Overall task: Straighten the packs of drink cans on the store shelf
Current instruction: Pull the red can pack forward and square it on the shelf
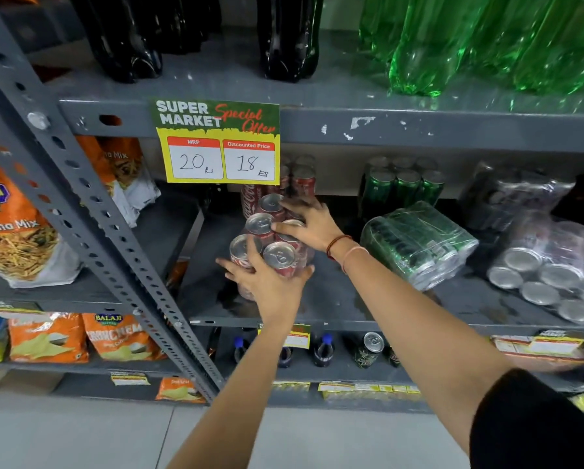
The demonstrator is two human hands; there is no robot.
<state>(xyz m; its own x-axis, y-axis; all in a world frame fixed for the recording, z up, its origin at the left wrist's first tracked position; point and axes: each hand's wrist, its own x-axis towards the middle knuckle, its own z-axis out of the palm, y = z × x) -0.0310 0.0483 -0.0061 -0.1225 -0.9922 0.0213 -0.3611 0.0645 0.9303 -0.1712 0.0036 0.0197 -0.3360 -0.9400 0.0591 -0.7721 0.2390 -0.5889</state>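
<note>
Hands, left and right, grip red can pack, long axis front-to-back

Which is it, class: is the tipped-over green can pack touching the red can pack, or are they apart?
Apart. The head view shows bare shelf and the right hand's wrist between green can pack and red can pack.

A price card hangs from the front edge of a grey shelf; it reads 20 and 18. Above the card, dark bottles stand upright, and further right of them are green bottles. Left of the card, beyond a perforated metal post, orange snack bags lean on a neighbouring shelf. Below the card, lower down, more orange chip bags sit in a row, and small dark bottles with blue caps stand to their right.
</note>
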